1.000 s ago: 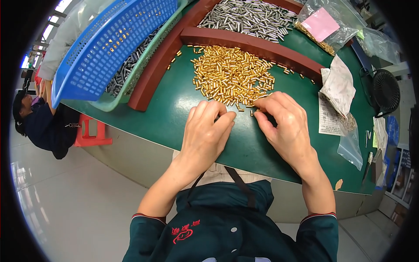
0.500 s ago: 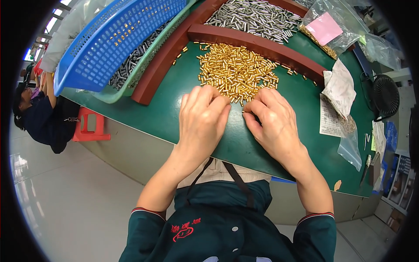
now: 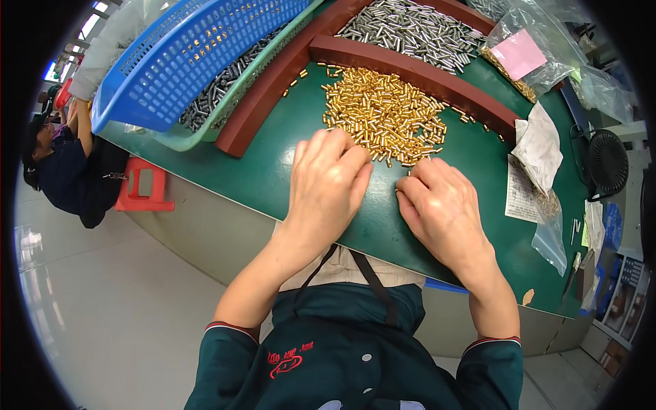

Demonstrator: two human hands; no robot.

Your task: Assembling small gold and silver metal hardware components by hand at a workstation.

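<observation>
A heap of small gold-coloured metal cylinders point(image 3: 383, 113) lies on the green tabletop point(image 3: 273, 147) in front of me. My left hand point(image 3: 328, 181) is at the heap's near left edge, its fingers curled and pressed together. Whatever those fingertips hold is hidden behind the hand. Just off the heap's near right side, my right hand point(image 3: 441, 205) is closed in a pinch. A tiny bit of gold shows between its thumb and forefinger, apparently one of the cylinders. Bare tabletop shows between the two hands.
A dark red bar point(image 3: 417, 75) separates the gold heap from silver pins point(image 3: 410, 34). At left, a blue basket point(image 3: 198, 65) leans in a green basket point(image 3: 225, 113) of dark pieces. Right are a cloth point(image 3: 540, 150), plastic bag point(image 3: 550, 239) and fan point(image 3: 607, 162). Another person point(image 3: 65, 160) sits far left.
Both hands have shifted slightly right in the picture, and the gap between them has widened a little. The table has also shifted a little in view. Both hands stay closed.
</observation>
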